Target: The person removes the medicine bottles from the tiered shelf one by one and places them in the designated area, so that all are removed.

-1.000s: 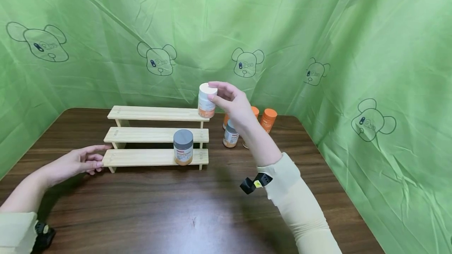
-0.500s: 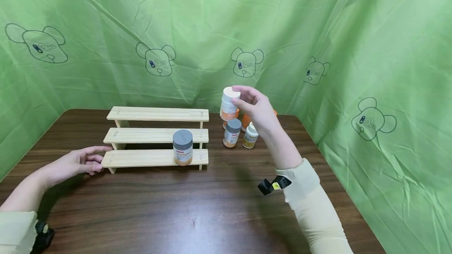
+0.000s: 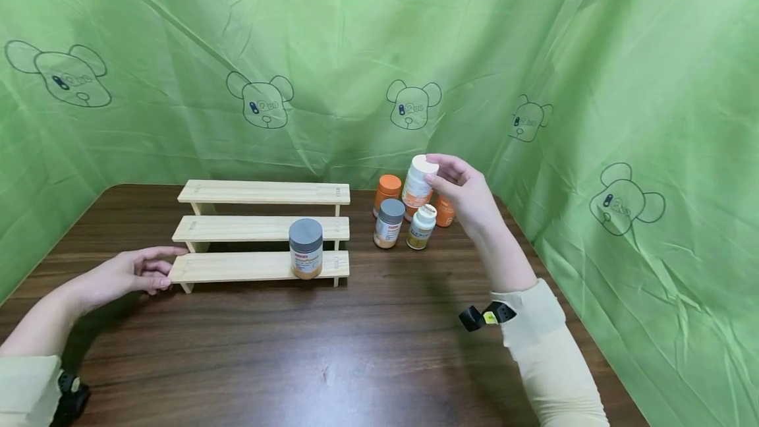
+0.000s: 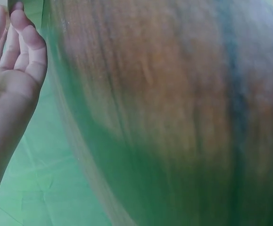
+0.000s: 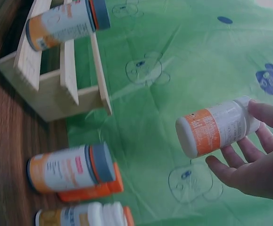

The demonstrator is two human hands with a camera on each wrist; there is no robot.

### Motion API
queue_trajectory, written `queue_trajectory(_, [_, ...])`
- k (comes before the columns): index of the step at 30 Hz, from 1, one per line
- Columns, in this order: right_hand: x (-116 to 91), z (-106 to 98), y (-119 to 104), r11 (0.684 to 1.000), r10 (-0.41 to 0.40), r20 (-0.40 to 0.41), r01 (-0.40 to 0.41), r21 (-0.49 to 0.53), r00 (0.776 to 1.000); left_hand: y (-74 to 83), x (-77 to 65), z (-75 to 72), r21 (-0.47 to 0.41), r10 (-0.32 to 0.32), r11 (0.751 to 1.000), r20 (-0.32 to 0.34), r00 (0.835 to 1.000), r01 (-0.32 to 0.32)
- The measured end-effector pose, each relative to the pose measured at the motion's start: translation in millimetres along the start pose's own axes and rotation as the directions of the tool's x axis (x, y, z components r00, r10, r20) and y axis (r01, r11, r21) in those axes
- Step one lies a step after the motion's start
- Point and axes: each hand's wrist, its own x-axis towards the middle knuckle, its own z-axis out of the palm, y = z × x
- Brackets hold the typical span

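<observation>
My right hand [image 3: 468,196] pinches the cap of a white pill bottle [image 3: 418,184] with an orange band. The right wrist view shows this bottle [image 5: 211,127] above the table, its base pointing away from the fingers. At the left, my left hand [image 3: 124,277] grips the end of the lowest shelf of a three-step wooden rack [image 3: 231,267]. In the left wrist view, thumb and fingers [image 4: 28,35] close on the pale wood at the frame's top edge. A grey-lidded jar [image 3: 306,252] stands toward the right end of that lowest shelf.
Right of the rack, a second grey-lidded jar [image 3: 389,224], a small white-capped bottle [image 3: 421,228] and orange bottles [image 3: 388,188] stand grouped on the dark wooden table [image 3: 332,361]. A green curtain [image 3: 332,71] rises behind the table and along its sides.
My right hand has carried the white bottle from the right end of the top shelf rightward and down, over the grouped bottles. The left hand stays at the rack.
</observation>
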Motion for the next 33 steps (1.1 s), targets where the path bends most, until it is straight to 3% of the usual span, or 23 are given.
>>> queue_trajectory(9, [-4, -31, 19, 0.999, -0.037, -0.022, 0.037, 0.018, 0.999, 0.6, 1.7, -0.2, 0.047, -0.007, 0.999, -0.015, 1.0, 0.008])
queue_trajectory(21, [-10, -69, 49, 0.999, -0.028, -0.052, 0.03, 0.033, 0.998, 0.8, 1.4, 2.5, 0.009, 0.024, 1.0, -0.028, 0.999, -0.023])
queue_trajectory(33, [-8, -96, 93, 0.998, 0.051, -0.091, -0.046, 0.05, 0.995, -2.5, 1.3, 1.6, 0.032, -0.007, 0.999, -0.047, 0.999, 0.009])
